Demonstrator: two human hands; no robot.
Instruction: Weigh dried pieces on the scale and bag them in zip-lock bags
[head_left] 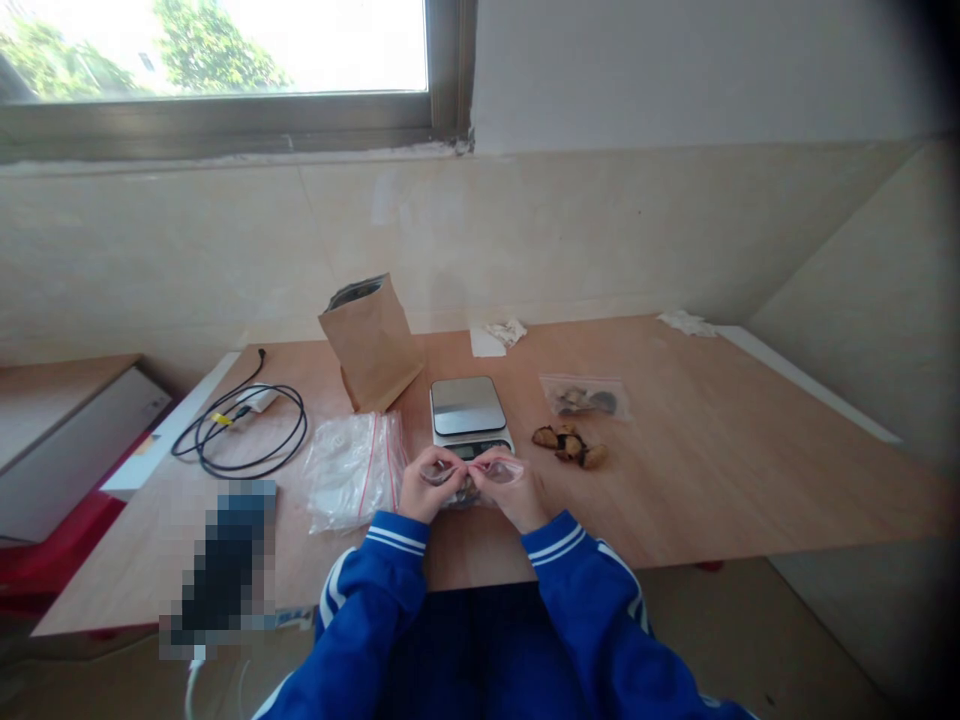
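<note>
Both of my hands pinch the top edge of a clear zip bag (466, 492) in front of me, thumbs and forefingers close together. My left hand (430, 484) grips its left side and my right hand (514, 488) its right side. Brownish pieces show inside the bag, partly hidden by my fingers. Just beyond my hands stands a kitchen scale (469, 407) with a bare steel plate. To the right lie several brown dried pieces, like dried mushrooms (570, 444). Behind them is another zip bag (585, 398) with similar pieces in it.
A stack of clear zip bags (349, 470) lies left of my hands. Behind it stands an open brown paper bag (373, 345). A coiled black cable (247, 470) and a blurred dark flat object (229, 565) are farther left. Crumpled white paper (507, 333) lies near the wall.
</note>
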